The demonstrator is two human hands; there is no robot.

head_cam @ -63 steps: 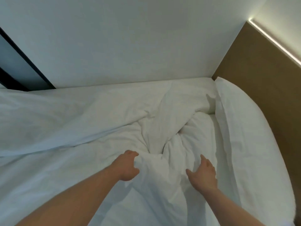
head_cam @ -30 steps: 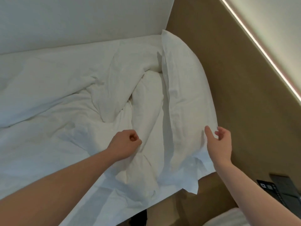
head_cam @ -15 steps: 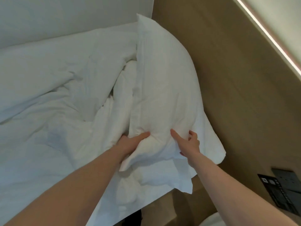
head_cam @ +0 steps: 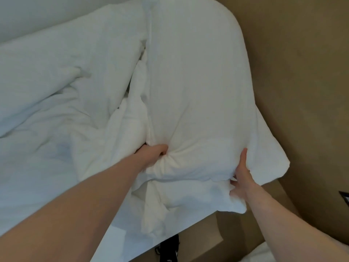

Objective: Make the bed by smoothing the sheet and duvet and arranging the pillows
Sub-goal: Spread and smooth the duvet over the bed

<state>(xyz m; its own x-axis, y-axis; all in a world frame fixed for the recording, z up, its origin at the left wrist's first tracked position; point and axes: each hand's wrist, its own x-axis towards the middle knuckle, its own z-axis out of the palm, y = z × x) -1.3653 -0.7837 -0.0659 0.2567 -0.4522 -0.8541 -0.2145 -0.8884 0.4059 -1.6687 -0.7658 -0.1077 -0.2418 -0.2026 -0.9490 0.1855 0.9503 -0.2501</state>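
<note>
A large white pillow (head_cam: 198, 87) is raised off the bed, standing on end against the brown headboard (head_cam: 294, 76). My left hand (head_cam: 153, 154) grips its lower left part, bunching the cover into folds. My right hand (head_cam: 241, 178) holds the lower right edge, thumb up along the side and fingers hidden behind the fabric. The crumpled white duvet (head_cam: 62, 95) lies heaped to the left. Below the pillow more white bedding (head_cam: 177, 201) hangs over the mattress corner; whether it is a second pillow or duvet I cannot tell.
A white wall (head_cam: 47, 12) runs behind the bed at the top left. A brown bed frame or side unit (head_cam: 211, 241) sits under the mattress corner, with a dark object (head_cam: 168, 248) on the floor beside it. A black panel (head_cam: 344, 199) shows at the right edge.
Both hands left the duvet, moved right and took hold of the pillow. It has since risen closer to me, and my right hand has slid out to its right edge.
</note>
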